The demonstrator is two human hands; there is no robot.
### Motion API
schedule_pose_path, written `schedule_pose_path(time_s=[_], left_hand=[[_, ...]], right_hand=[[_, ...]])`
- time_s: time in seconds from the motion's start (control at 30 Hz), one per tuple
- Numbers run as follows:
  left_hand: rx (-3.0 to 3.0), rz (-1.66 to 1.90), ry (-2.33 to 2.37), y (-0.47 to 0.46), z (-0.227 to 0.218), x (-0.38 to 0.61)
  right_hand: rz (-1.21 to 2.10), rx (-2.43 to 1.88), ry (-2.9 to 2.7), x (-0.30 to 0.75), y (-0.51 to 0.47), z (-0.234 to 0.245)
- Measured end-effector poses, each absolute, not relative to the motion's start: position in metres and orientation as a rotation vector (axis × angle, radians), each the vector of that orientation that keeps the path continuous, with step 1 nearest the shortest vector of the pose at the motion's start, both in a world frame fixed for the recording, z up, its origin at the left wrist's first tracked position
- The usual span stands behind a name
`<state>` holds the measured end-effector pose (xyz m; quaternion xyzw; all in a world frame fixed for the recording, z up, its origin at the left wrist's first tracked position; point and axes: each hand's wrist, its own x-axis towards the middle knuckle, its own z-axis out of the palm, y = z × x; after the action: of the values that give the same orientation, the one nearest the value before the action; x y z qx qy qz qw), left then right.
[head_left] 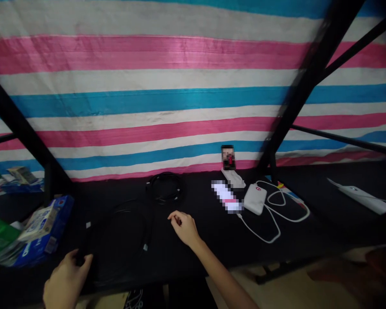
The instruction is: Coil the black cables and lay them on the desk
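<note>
My left hand (66, 281) grips one end of a black cable (125, 231) at the near edge of a black table (212, 240). The cable loops loosely across the table between my hands. My right hand (184, 226) rests on the table with its fingers curled in a loose pinch, close to the cable's free plug end (145, 247); what it pinches, if anything, is too small to see. A second black cable (164, 187) lies coiled just beyond my right hand.
A white power bank (255, 199) with a white cord (276, 214) lies to the right, beside a small stand (233, 177). Blue and green boxes (35, 231) are stacked at the left. Black metal frame bars (296, 98) cross before a striped tarp wall.
</note>
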<state>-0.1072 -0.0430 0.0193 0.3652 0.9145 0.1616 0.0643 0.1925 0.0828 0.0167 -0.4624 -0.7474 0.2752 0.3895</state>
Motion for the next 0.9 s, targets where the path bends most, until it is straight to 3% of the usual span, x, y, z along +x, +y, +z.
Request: schedule_pose_path(time_s=[0.17, 0.37, 0.53, 0.73, 0.9], left_hand=[[1.019, 0.592, 2.779, -0.057, 0.023, -0.103], [0.978, 1.583, 2.336, -0.084, 0.052, -0.063], [1.123, 1.905, 2.097, -0.109, 0.090, -0.029], [1.186, 2.091, 2.009, -0.148, 0.122, -0.009], [1.144, 2.157, 1.849, -0.163, 0.124, 0.007]], right_hand=[[0.588, -1.235, -1.979, 0.200, 0.058, 0.019], [0.720, -1.487, -1.790, 0.214, 0.023, 0.018], [0.638, -1.581, -1.792, 0.215, -0.002, 0.022], [1.305, -1.293, -1.603, 0.230, -0.010, 0.030], [1.571, -0.881, -1.586, 0.224, -0.035, 0.034]])
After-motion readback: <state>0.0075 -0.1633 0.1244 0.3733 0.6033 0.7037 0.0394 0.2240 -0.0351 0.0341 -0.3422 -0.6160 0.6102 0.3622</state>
